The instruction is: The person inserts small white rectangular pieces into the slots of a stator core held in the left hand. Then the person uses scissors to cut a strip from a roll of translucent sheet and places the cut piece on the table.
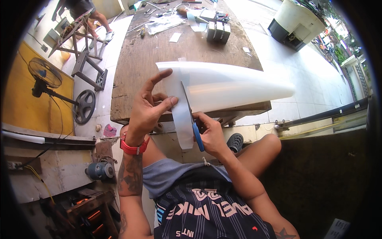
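A large sheet of milky, see-through plastic film [234, 83] stretches over the near end of the wooden table, its right end curled into a cone shape. My left hand [149, 107] holds the sheet's left side, thumb pressed on it and forefinger stretched up to the top corner. In my right hand [211, 135] are scissors [197, 137] with blue handles. Their blades point up and away, lying along a cut in the film. A narrow strip [183, 129] hangs down on the left of the blades, over the table's near edge.
On the wooden table [135, 85] sit a dark block with silver bands [218, 32], a clear plastic bag [165, 24], cables and tools. A standing fan [43, 73] is at left; a person [85, 14] stands beyond it. A white bin-like container [296, 24] stands far right.
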The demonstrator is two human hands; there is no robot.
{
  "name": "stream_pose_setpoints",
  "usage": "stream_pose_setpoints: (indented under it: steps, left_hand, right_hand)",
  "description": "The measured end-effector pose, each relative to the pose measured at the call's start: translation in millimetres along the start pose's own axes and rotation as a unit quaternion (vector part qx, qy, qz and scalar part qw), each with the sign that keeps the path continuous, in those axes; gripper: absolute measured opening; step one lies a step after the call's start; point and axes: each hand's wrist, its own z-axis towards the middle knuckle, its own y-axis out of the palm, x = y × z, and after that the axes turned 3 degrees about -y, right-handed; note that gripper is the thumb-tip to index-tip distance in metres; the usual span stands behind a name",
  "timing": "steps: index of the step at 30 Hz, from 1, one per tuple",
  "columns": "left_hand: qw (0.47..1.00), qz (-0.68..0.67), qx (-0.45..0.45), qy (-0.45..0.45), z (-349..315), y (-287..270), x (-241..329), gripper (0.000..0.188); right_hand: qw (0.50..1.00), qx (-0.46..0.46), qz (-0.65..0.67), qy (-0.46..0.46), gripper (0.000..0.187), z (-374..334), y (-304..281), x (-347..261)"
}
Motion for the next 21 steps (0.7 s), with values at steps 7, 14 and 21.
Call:
stream_pose_setpoints:
  steps: [7, 14, 21]
  left_hand:
    - [0.997, 0.014, 0.037, -0.065, -8, 0, -8, 0.065]
    - [0.994, 0.025, 0.094, -0.042, -28, -1, -42, 0.071]
    - [0.998, 0.007, 0.049, -0.048, -42, 5, -49, 0.076]
  right_hand:
    - [0.994, -0.032, 0.032, 0.098, 0.036, -13, 2, 5]
    - [0.985, -0.062, 0.038, 0.156, 0.036, -40, 7, 17]
    - [0.989, -0.055, 0.019, 0.135, 0.036, -40, 10, 15]
